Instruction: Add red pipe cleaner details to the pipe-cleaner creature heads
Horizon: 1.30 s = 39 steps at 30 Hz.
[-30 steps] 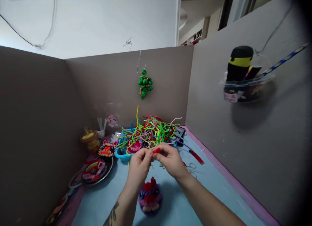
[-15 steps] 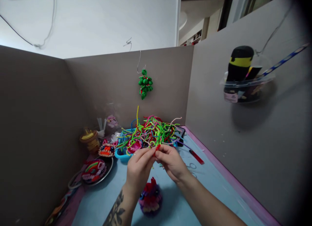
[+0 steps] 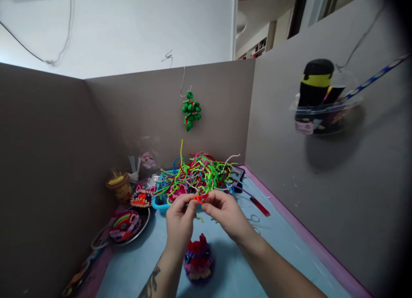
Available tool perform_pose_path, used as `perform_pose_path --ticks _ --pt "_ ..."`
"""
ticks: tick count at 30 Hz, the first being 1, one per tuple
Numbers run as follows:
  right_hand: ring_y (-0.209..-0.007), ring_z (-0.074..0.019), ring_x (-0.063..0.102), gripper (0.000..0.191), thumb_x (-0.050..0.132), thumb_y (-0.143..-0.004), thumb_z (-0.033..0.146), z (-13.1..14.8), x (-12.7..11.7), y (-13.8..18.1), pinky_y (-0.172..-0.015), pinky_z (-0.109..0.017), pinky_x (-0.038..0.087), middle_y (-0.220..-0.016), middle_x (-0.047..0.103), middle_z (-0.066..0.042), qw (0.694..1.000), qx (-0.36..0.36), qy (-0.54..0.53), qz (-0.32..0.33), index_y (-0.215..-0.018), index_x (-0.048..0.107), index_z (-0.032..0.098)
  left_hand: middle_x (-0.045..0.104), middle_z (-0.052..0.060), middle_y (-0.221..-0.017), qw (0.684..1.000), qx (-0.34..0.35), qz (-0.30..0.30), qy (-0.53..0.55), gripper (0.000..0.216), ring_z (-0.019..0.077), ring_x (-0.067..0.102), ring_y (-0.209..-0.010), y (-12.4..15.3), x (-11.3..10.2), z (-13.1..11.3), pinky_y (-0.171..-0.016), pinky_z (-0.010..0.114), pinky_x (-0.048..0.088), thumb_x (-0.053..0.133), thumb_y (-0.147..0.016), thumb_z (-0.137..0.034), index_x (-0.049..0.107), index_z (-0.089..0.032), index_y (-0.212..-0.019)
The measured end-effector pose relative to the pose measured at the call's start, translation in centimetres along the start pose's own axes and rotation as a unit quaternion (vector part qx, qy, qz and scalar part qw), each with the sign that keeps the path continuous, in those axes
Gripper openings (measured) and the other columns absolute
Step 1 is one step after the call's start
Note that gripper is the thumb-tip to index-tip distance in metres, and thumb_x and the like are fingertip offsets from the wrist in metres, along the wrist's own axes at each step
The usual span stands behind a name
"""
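Note:
Both hands meet in front of the tray and pinch a short red-orange pipe cleaner (image 3: 201, 199), which looks bent or crossed between the fingertips. My left hand (image 3: 179, 223) grips its left end with thumb and forefinger. At the other end, my right hand (image 3: 229, 214) is closed on it in the same way. Below the hands, a fuzzy red, purple and pink creature figure (image 3: 198, 261) with eyes stands on the blue tabletop (image 3: 144, 268). Just behind the fingers, a blue tray (image 3: 160, 205) overflows with many-coloured pipe cleaners (image 3: 209, 171).
At left are a pan (image 3: 144, 223) with a rainbow craft piece (image 3: 125, 224), an orange-mouthed figure (image 3: 142, 198) and a brown-yellow cup (image 3: 119, 185). Scissors (image 3: 260, 206) lie at right. A green ornament (image 3: 192, 111) hangs behind; a clear holder (image 3: 318, 118) hangs on the right panel.
My hands have drawn slightly apart and the left has turned. The red-orange pipe cleaner now lies more level, with more of it showing between the fingertips.

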State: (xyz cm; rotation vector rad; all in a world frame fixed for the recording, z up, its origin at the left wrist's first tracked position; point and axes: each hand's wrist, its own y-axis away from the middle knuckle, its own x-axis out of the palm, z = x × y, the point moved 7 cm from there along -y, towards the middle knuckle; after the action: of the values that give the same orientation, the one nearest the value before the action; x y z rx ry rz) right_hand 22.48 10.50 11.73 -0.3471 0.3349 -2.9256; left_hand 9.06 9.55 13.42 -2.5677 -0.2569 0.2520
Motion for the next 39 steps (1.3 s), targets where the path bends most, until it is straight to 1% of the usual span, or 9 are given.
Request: perform_pose_path --ticks 3,7,13,19,24,30,35,37,39 --pt "-0.059 -0.0101 0.048 0.028 0.075 -0.066 0.036 0.3 -0.2 -0.2 -0.054 -0.022 0.036 -0.064 0.054 0.004 1.0 -0.019 0.001 -0.008 -0.07 0.054 0.017 0.058 -0.003 -0.054 0.993 -0.091 0.029 0.074 0.022 0.0089 0.048 -0.047 0.4 0.9 0.9 -0.045 0.019 0.037 0.062 -0.078 -0.037 0.067 -0.016 -0.081" --pt "-0.059 -0.0098 0.047 0.024 0.073 -0.069 0.032 1.0 -0.9 -0.2 -0.055 -0.023 0.037 -0.063 0.052 0.005 0.997 -0.057 0.038 -0.026 -0.071 0.055 0.018 0.048 -0.005 -0.046 0.983 -0.133 0.051 0.113 0.03 0.008 0.043 -0.045 0.6 1.6 1.1 -0.046 0.019 0.034 0.062 -0.078 -0.043 0.067 -0.014 -0.079" --pt "-0.064 -0.0111 0.052 0.011 0.07 -0.072 0.023 1.8 -1.2 0.2 -0.06 -0.024 0.04 -0.069 0.057 0.003 0.989 -0.1 0.102 -0.037 -0.079 0.062 0.018 0.047 -0.004 -0.047 0.983 -0.135 0.065 0.11 0.034 0.008 0.041 -0.046 0.6 1.9 0.9 -0.047 0.019 0.032 0.057 -0.081 -0.046 0.064 -0.014 -0.072" --pt "-0.058 -0.0104 0.051 0.015 0.071 -0.07 0.022 1.3 -1.0 0.2 -0.054 -0.023 0.041 -0.065 0.057 0.004 0.994 -0.066 0.086 -0.023 -0.084 0.065 0.019 0.044 -0.005 -0.047 0.977 -0.14 0.1 0.129 0.037 0.007 0.036 -0.045 1.1 2.4 1.7 -0.045 0.019 0.028 0.055 -0.083 -0.047 0.058 -0.015 -0.067" --pt "-0.07 -0.0132 0.059 0.01 0.07 -0.072 0.021 1.8 -1.0 0.2 -0.063 -0.025 0.046 -0.077 0.066 0.0 0.991 -0.092 0.099 -0.018 -0.081 0.068 0.019 0.039 -0.007 -0.047 0.967 -0.163 0.104 0.164 0.035 0.0058 0.031 -0.043 1.4 2.8 2.4 -0.042 0.018 0.023 0.054 -0.084 -0.048 0.05 -0.017 -0.067" --pt "-0.071 -0.0141 0.06 0.009 0.069 -0.073 0.022 1.8 -1.1 0.2 -0.066 -0.027 0.048 -0.078 0.068 -0.001 0.987 -0.097 0.123 -0.019 -0.082 0.069 0.019 0.033 -0.008 -0.05 0.96 -0.183 0.106 0.182 0.038 0.0054 0.027 -0.044 1.5 3.2 2.3 -0.041 0.017 0.021 0.052 -0.084 -0.051 0.044 -0.018 -0.066" --pt "-0.069 -0.0146 0.06 0.013 0.069 -0.073 0.028 1.0 -1.6 -0.3 -0.065 -0.028 0.048 -0.076 0.068 -0.002 0.992 -0.08 0.095 -0.027 -0.081 0.069 0.018 0.038 -0.006 -0.052 0.969 -0.161 0.125 0.137 0.038 0.0067 0.034 -0.044 1.3 3.2 2.2 -0.042 0.017 0.028 0.046 -0.086 -0.052 0.053 -0.017 -0.074" --pt "-0.066 -0.0138 0.058 0.017 0.07 -0.073 0.032 0.6 -1.9 -0.5 -0.063 -0.027 0.046 -0.072 0.066 -0.001 0.995 -0.066 0.068 -0.038 -0.081 0.068 0.017 0.052 -0.002 -0.064 0.986 -0.104 0.098 0.087 0.032 0.0089 0.044 -0.051 0.9 2.5 1.5 -0.045 0.019 0.036 0.052 -0.085 -0.047 0.058 -0.017 -0.093" --pt "-0.062 -0.0126 0.055 0.02 0.071 -0.071 0.034 0.5 -2.2 -0.6 -0.06 -0.026 0.044 -0.069 0.064 0.0 0.997 -0.052 0.034 -0.052 -0.079 0.067 0.017 0.062 0.005 -0.088 0.999 -0.001 0.051 0.008 0.035 0.0132 0.056 -0.067 0.6 1.5 0.2 -0.056 0.024 0.047 0.062 -0.08 -0.036 0.058 -0.02 -0.11"
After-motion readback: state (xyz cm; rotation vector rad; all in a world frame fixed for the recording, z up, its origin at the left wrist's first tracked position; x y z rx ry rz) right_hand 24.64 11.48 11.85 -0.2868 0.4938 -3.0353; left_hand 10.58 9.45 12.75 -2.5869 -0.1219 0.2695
